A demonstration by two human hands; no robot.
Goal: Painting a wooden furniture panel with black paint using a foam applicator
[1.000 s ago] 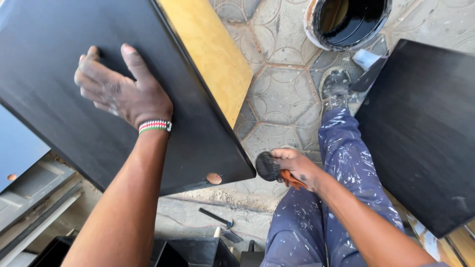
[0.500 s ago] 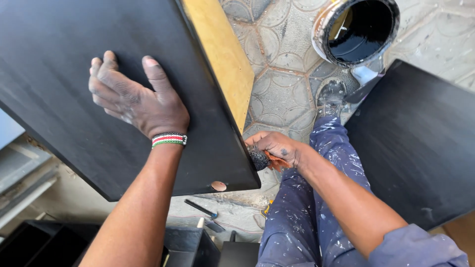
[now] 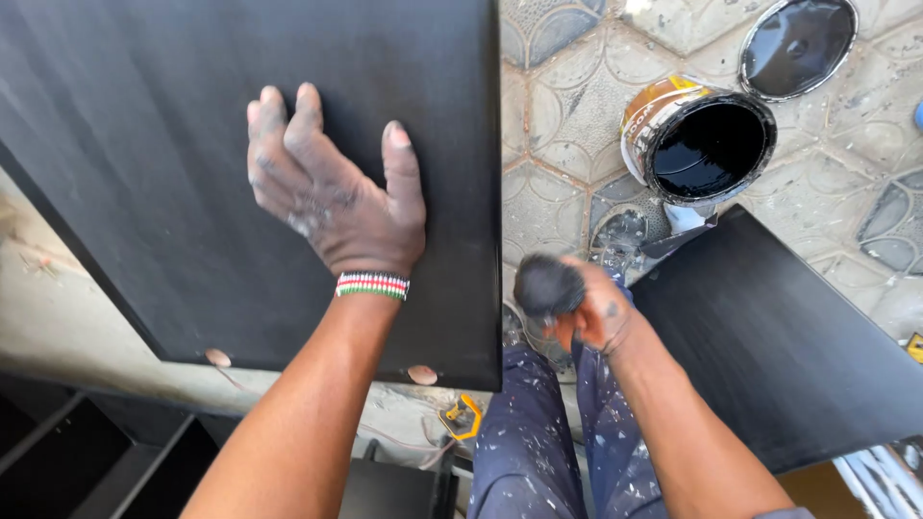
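Observation:
My left hand (image 3: 332, 197) lies flat, fingers spread, on a large black-painted board (image 3: 173, 144) that fills the upper left. A striped bead bracelet (image 3: 372, 285) circles that wrist. Two round bare-wood dowel spots (image 3: 422, 375) show at the board's near edge. My right hand (image 3: 598, 312) grips a black, paint-soaked round pad or sponge (image 3: 548, 284), held just right of the board's right edge, above my paint-spattered blue trouser leg (image 3: 538, 442).
An open tin of black paint (image 3: 707, 144) stands on the patterned tile floor (image 3: 553, 115), its lid (image 3: 798, 43) lying beyond it. Another black board (image 3: 788, 346) lies at the right. Dark shelving (image 3: 87, 461) sits at the lower left; a small yellow tool (image 3: 463, 417) lies by my leg.
The view has swung so the board now looks squarer and its yellow underside is hidden. My right hand lifted the pad away from the board's lower edge. The paint tin came fully into view.

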